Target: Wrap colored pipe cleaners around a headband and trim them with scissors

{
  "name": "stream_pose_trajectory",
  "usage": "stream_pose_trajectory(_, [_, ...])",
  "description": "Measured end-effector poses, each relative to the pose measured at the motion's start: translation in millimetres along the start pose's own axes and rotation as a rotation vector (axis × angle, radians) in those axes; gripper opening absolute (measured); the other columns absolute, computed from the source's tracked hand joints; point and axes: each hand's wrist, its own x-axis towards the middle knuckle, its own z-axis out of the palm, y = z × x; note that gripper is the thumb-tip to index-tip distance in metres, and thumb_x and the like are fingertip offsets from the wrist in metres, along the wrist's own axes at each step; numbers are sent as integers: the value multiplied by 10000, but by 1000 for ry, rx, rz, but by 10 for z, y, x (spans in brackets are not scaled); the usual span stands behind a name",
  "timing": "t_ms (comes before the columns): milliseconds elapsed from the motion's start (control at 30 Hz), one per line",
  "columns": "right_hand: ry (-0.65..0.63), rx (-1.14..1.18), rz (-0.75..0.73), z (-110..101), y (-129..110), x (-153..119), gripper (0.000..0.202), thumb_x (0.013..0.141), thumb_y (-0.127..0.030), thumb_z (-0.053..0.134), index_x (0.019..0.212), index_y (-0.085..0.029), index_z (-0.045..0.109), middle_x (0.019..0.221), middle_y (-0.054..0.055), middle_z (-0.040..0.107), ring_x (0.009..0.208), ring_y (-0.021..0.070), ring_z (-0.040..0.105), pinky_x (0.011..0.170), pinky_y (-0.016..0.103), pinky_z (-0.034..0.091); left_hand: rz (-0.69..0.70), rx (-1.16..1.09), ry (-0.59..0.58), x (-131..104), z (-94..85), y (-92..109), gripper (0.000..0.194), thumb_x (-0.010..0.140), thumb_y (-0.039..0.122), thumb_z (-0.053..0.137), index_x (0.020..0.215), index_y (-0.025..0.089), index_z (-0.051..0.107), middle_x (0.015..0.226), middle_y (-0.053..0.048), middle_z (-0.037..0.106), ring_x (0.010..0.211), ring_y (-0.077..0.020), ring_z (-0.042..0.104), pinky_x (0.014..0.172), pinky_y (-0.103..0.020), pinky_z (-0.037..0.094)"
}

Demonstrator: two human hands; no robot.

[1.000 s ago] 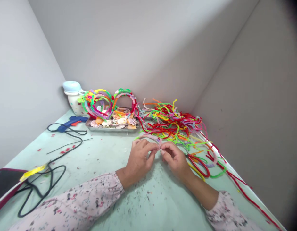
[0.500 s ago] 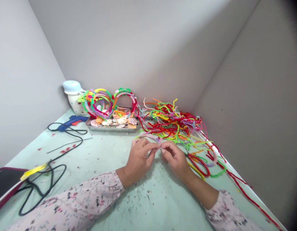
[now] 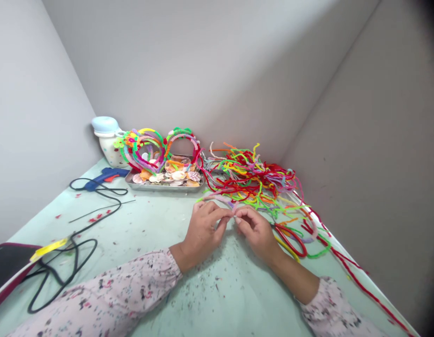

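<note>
1. One black cord (image 3: 96, 242) loops across the lower left of the frame, a yellow tag (image 3: 48, 250) beside it; a blue glue gun (image 3: 105, 179) lies above, at middle left.
2. Lidded cup (image 3: 110, 146) stands behind the gun.
3. Metal tray (image 3: 164, 188), left of centre, holds shells (image 3: 178, 175). Fuzzy wound hoops (image 3: 183, 135) stand upright at its back, some bearing flowers; judged finished or nearly so.
4. Left hand (image 3: 207, 230), centre of frame: thumb and forefinger pinched on a pink-lilac band (image 3: 224, 200). The band arcs behind the knuckles, partly hidden.
5. Right hand (image 3: 257, 235), just right of centre: thumb and forefinger also pinched, apparently on the band's near end, meeting the left fingertips. Exact contact too small to tell.
6. Progress (judgement): band already curved; detail work at its end under way. No decoration seen on the visible part; whether the end is secured, cannot tell.
7. Tangled fuzzy strips (image 3: 252, 175), right of centre, remain as unused stock. Red-handled scissors (image 3: 291, 241) lie below them, beside the right hand, not held.
</note>
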Motion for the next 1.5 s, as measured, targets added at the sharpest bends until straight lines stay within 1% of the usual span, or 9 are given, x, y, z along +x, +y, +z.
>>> stream_pose_trajectory(167, [7,11,2,5,-7,7,105,896,-289,515,856,-209,569,845,14,541,647,134,502,600,257,427,6,-6,14,-3,-5,3,154,900,191,556,953,244,691,752,-13,625,780,-169,560,819,-370,377])
stream_pose_trajectory(300, [13,3,7,4,-21,7,106,893,-291,515,854,-211,573,815,12,537,646,137,502,588,255,427,1,3,-3,-11,-7,-3,190,903,186,547,996,261,696,773,-21,623,786,-172,558,810,-371,380])
stream_pose_trajectory(567, [14,11,27,7,-7,4,124,884,-311,521,855,-209,586,827,20,557,632,135,515,565,251,438,3,-7,-5,-14,2,-14,193,891,174,561,985,262,705,773,-20,621,787,-171,558,813,-375,383])
stream_pose_trajectory(700, [27,2,32,4,-28,7,131,872,-317,539,845,-203,597,792,17,562,605,132,510,554,255,439,2,-17,-12,-20,3,-12,201,894,172,554,990,264,705,771,-22,618,796,-175,559,818,-378,380])
stream_pose_trajectory(1000, [46,-27,19,6,-43,3,145,867,-330,558,833,-202,616,848,40,606,597,134,524,540,263,454,15,-1,-22,-20,-4,-15,193,905,184,535,994,245,695,793,-31,622,817,-180,568,823,-380,379])
stream_pose_trajectory(1133, [36,-47,17,15,-28,4,150,872,-335,552,840,-204,618,835,37,605,604,138,531,543,261,459,13,14,-29,-19,0,-12,188,900,168,527,983,235,681,826,-37,629,838,-187,567,822,-377,381])
stream_pose_trajectory(1333, [23,-51,20,4,-25,4,147,876,-328,546,840,-204,616,848,36,607,608,135,529,556,262,458,-16,-26,-36,-10,-8,7,129,868,158,581,948,223,660,877,-28,657,892,-190,577,857,-381,374])
stream_pose_trajectory(1500, [9,-45,13,-2,-54,6,130,878,-303,545,838,-202,617,836,34,599,628,138,526,571,262,451,-17,-24,-50,-10,-14,-7,113,866,174,592,929,226,671,864,-30,664,897,-198,582,880,-393,372])
